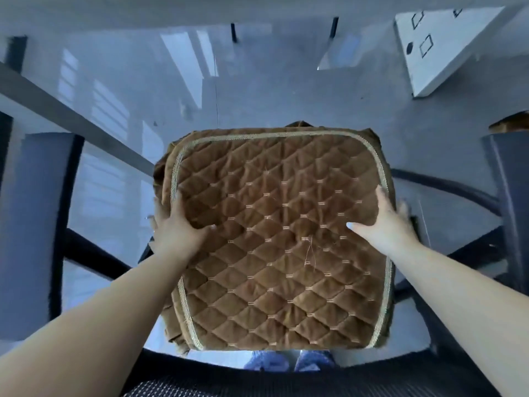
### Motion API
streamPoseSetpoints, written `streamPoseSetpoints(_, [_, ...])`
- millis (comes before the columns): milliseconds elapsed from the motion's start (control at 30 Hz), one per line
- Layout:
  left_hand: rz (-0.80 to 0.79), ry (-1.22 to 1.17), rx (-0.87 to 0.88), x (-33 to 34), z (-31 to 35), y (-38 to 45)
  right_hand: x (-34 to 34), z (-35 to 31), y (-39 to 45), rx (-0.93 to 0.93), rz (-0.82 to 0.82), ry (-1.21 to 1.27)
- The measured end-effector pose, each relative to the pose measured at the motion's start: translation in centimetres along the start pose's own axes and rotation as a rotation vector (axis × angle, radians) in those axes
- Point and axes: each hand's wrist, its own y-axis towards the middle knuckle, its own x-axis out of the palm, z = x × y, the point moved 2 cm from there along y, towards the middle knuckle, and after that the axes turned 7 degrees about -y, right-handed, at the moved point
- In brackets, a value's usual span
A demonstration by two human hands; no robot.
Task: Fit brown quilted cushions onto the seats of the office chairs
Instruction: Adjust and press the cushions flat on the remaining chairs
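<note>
Glossy grey floor (171, 90) fills the upper half of the frame, with a white box (446, 44) lying in the upper right corner. At the middle, both hands clamp the brown quilted cushion (280, 239) by its side edges. The left hand (174, 224) sits at the left edge with its thumb pressed flat on the quilted top and its fingers curled around the side, out of sight underneath. The right hand (386, 222) mirrors it at the right edge, thumb on top, fingers wrapped over the pale braided trim. Each grip is narrow and closed on fabric, not on anything else.

Outward from the hands, the cushion spreads flat and roughly square across the centre, its skirt bunched along the left side and far edge. It appears to lie over the chair seat, though the seat itself is hidden under it (only dark frame pieces show around it). Padded armrests (37, 224) stand at the left and right of the frame, and the black mesh chair back (257, 382) crosses the bottom edge.

My reading is that the fitting step is under way: the cover is laid on and being tugged square. Next would be pulling the bunched skirt down over the seat's edges, left side first, since that side looks loosest, then smoothing the top.
</note>
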Motion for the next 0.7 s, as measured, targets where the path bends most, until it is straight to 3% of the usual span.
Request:
streamPoseSetpoints(333, [-0.033,0.053,-0.021,1.0,-0.9,-0.9,1.1,1.5,1.1,-0.006,0.158,-0.074])
streamPoseSetpoints(633, [-0.053,0.061,-0.047,1.2,-0.4,-1.9,1.5,1.2,0.6,0.035,0.122,-0.069])
streamPoseSetpoints(700, [-0.040,0.067,-0.059,1.1,-0.1,-2.2,1.1,0.4,0.0,-0.039,0.169,-0.116])
